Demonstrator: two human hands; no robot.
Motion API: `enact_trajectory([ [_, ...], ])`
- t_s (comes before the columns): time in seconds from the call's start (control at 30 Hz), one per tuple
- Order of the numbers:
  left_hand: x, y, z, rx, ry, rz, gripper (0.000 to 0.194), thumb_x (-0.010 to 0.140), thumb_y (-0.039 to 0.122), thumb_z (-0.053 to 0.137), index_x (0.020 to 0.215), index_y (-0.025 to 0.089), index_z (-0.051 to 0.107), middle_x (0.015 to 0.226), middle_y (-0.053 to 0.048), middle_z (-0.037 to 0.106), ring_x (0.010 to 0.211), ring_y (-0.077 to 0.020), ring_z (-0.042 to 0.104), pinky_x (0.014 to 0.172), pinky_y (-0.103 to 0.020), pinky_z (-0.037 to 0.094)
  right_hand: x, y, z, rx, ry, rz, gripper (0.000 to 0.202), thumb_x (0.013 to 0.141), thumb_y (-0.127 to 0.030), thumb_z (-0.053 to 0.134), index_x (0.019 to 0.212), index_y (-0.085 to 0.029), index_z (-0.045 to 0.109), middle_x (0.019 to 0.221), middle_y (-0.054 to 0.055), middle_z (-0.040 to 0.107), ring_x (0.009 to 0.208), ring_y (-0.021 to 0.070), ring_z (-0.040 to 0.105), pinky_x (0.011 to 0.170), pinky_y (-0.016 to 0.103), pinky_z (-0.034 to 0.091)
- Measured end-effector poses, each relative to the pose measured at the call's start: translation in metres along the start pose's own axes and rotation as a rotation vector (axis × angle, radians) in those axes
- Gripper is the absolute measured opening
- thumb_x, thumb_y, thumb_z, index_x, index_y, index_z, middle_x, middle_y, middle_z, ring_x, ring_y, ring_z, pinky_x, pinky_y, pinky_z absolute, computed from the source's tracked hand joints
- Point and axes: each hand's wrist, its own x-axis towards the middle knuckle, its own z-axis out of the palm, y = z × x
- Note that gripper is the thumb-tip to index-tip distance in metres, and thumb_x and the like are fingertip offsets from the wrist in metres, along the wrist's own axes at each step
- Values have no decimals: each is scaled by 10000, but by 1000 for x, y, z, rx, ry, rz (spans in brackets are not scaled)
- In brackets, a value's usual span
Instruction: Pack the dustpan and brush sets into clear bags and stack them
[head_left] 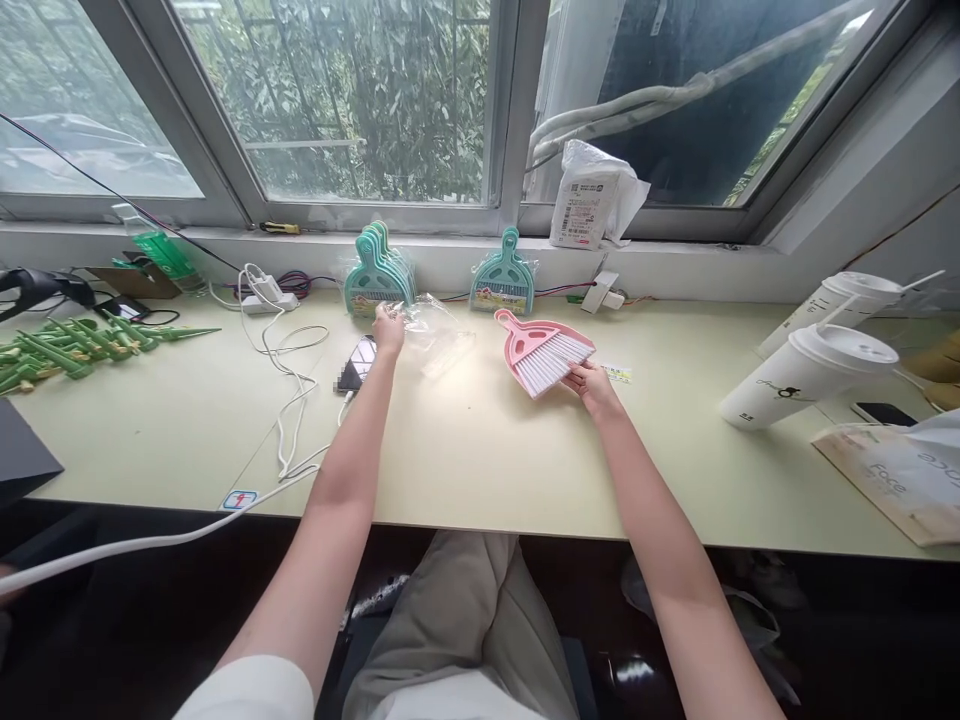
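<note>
My right hand grips the lower right edge of a pink dustpan with a white-bristled brush nested in it. The dustpan's handle points up and left. Farther left, my left hand has its fingers closed on a clear plastic bag, which spreads crumpled to the right over the table. Just behind that hand, a stack of green dustpan sets leans against the wall below the window. Another green dustpan set leans there to the right. A small printed card lies beside my right hand.
A phone and white cables lie near my left forearm. White lidded cups and a paper bag are at the right. Green folded pieces and a green bottle occupy the left. A white package rests on the sill.
</note>
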Motion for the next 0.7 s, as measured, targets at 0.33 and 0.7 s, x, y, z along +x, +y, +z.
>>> enact_trajectory([
  [0.33, -129, 28, 84, -333, -711, -61, 444, 911, 427, 455, 1241, 138, 521, 1163, -141, 628, 1073, -251, 598, 919, -383, 461, -16, 10, 30, -110, -184, -64, 303, 733, -261, 687, 1022, -214, 610, 990, 46, 700, 889, 178, 679, 825, 331, 571],
  [0.7, -174, 32, 82, -330, -602, 100, 404, 920, 452, 391, 926, 145, 655, 901, -76, 687, 815, -169, 607, 783, -286, 453, -50, 6, 65, -1226, 72, -845, 263, 896, -391, 450, 983, -200, 608, 1015, 107, 645, 999, 262, 546, 927, 436, 381],
])
